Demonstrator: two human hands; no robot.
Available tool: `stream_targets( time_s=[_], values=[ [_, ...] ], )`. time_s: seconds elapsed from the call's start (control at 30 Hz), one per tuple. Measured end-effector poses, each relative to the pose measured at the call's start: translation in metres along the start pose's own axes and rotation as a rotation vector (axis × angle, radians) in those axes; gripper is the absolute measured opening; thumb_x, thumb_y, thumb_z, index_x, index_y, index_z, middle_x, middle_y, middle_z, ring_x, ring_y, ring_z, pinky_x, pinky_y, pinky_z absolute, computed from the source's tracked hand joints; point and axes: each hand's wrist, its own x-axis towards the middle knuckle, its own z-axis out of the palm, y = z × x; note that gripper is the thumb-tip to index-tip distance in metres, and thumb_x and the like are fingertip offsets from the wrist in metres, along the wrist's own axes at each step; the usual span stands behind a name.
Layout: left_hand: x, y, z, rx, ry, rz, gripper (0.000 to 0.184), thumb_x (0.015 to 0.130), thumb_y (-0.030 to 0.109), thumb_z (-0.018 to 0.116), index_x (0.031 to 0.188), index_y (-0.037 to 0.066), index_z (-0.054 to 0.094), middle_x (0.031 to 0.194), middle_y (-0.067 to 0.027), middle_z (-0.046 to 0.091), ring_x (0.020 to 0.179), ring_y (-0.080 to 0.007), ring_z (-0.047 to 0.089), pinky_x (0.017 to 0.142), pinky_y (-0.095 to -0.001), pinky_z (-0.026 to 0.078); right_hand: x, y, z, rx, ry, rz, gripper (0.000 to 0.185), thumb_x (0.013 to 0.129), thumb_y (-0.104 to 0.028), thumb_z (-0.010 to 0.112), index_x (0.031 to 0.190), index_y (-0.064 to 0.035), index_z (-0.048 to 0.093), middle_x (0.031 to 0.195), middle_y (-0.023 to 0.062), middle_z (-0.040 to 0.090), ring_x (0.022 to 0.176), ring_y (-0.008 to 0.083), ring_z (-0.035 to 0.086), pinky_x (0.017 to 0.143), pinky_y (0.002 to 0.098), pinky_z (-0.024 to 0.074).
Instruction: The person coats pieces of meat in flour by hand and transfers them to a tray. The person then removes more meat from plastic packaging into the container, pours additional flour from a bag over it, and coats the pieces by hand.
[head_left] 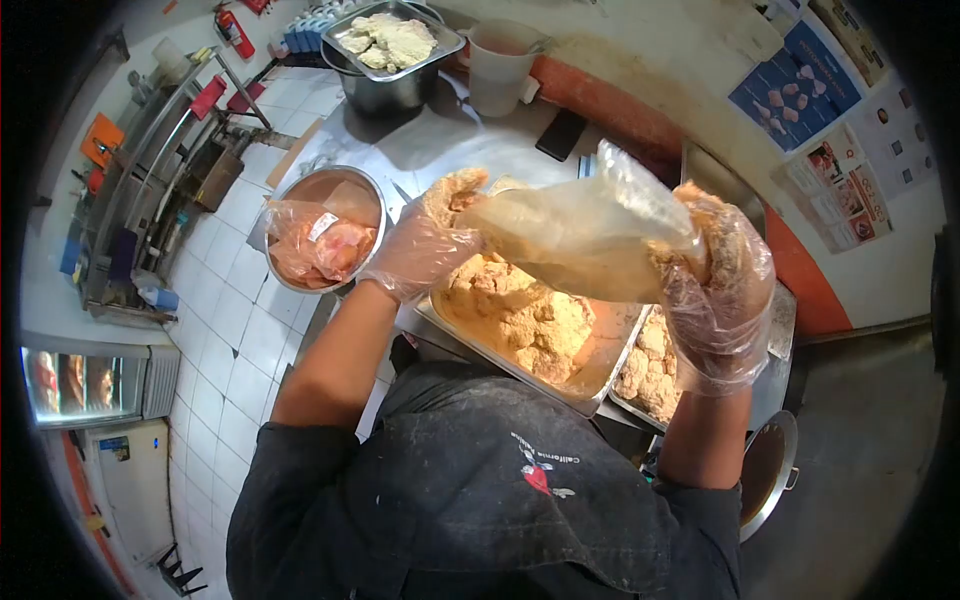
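A clear plastic bag (585,230), cloudy with pale residue, stretches between my hands above a metal tray. My left hand (435,235), in a clear glove caked with breading at the fingers, is closed on the bag's left end. The right end is gripped by my right hand (722,285), whose glove is also thickly coated. Beneath the bag, the metal tray (612,365) holds a mound of yellowish breading (530,320); whether pieces lie under it I cannot tell. To its right, a second tray holds breaded pieces (652,372), partly hidden by my right hand.
A steel bowl (372,190) with bagged raw meat (330,240) stands left. At the back are a pan of pale battered pieces (395,42) on a pot, a plastic pitcher (498,75) and a phone (561,134). A round pan (785,450) sits low right.
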Motion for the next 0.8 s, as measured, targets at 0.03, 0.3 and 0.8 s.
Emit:
stream_targets(
  time_s=[0.03,0.3,0.8],
  values=[
    [0.003,0.018,0.001,0.085,-0.073,0.032,0.047,0.094,0.031,0.078,0.132,0.004,0.071,0.126,-0.0161,0.074,0.117,-0.0282,0.071,0.101,-0.0386,0.055,-0.001,0.002,0.005,0.076,0.004,0.046,0.041,0.085,-0.017,0.083,0.12,0.0004,0.071,0.114,0.0192,0.076,0.099,0.0378,0.075,0.087,0.0432,0.06],
    [0.025,0.005,0.012,0.644,-0.198,0.467,0.029,0.098,0.017,0.073,0.124,0.006,0.074,0.123,-0.0161,0.074,0.112,-0.0351,0.069,0.102,-0.0433,0.054,-0.007,0.004,0.003,0.032,-0.017,0.251,0.034,0.095,-0.028,0.078,0.102,0.0019,0.064,0.09,0.0111,0.064,0.083,0.0247,0.066,0.074,0.0385,0.0529],
    [0.037,0.069,0.034,0.298,-0.338,0.062,0.035,0.097,0.028,0.076,0.124,0.006,0.073,0.12,-0.0166,0.074,0.113,-0.0324,0.068,0.1,-0.0434,0.053,-0.046,0.019,-0.01,0.338,0.278,0.344,0.041,0.106,-0.03,0.068,0.125,0.006,0.065,0.125,0.0145,0.067,0.112,0.0233,0.065,0.098,0.0346,0.0516]
  ],
)
